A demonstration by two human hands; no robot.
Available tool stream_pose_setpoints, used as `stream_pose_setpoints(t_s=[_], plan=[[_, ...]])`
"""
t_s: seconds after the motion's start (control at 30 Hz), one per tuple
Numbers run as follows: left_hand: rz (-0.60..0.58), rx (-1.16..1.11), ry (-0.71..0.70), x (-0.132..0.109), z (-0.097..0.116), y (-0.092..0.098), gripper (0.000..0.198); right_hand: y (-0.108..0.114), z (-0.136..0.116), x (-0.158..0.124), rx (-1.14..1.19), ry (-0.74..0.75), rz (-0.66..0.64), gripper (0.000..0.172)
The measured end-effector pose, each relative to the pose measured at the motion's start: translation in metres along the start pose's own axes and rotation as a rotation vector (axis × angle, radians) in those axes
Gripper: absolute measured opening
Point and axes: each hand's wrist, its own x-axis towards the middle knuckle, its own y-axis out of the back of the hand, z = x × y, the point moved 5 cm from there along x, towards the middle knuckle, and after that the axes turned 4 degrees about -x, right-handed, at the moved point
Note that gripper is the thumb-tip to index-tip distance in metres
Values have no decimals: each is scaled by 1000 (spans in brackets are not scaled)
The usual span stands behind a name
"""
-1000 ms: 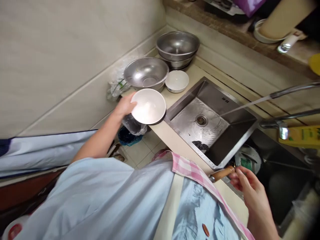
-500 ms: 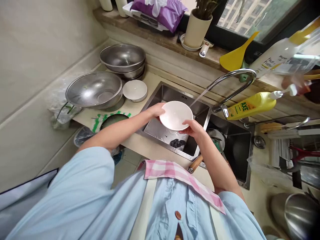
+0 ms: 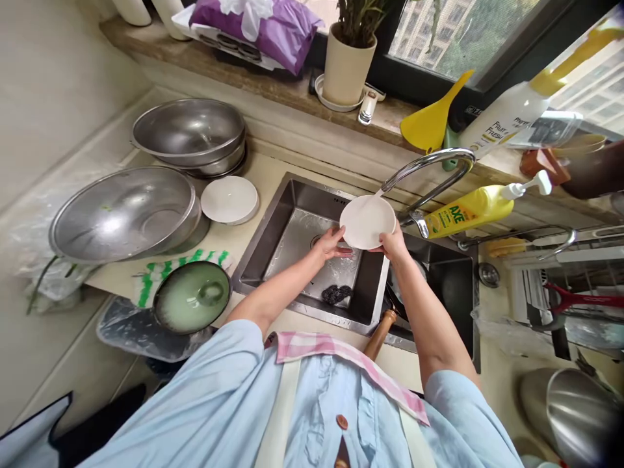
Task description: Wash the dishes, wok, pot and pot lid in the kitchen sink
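A white bowl point(image 3: 368, 222) is tilted over the metal sink point(image 3: 270, 270), with its hollow side facing me. My right hand point(image 3: 394, 244) grips its right rim, thumb on top and fingers beneath. At the lower left edge is my left hand point(image 3: 332, 244), its thumb at the rim and its other fingers partly under the bowl. Water from the curved faucet point(image 3: 429, 162) runs down to the bowl. In the basin below lies a black scrubbing pad point(image 3: 336, 294).
Left on the counter are steel basins point(image 3: 121, 211), another white bowl point(image 3: 230, 199) and a green bowl point(image 3: 192, 297) on a striped cloth. A wooden-handled pan point(image 3: 380, 335) rests by the right basin. A yellow soap bottle point(image 3: 470, 209) stands behind.
The bowl has shifted right, in under the faucet's stream, carried by both hands. My view has turned, so more of the left counter and the green bowl shows.
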Motion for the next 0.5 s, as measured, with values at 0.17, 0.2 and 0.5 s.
stream_pose_setpoints(t_s=[0.17, 0.2, 0.5], plan=[[18, 39, -231, 4, 26, -11, 87, -8, 7, 13, 289, -99, -29, 76], [40, 60, -296, 0, 35, -10, 87, -17, 11, 13, 329, -141, -52, 71], [69, 167, -441, -39, 40, -6, 83, -47, 55, -1, 277, -385, -213, 25]])
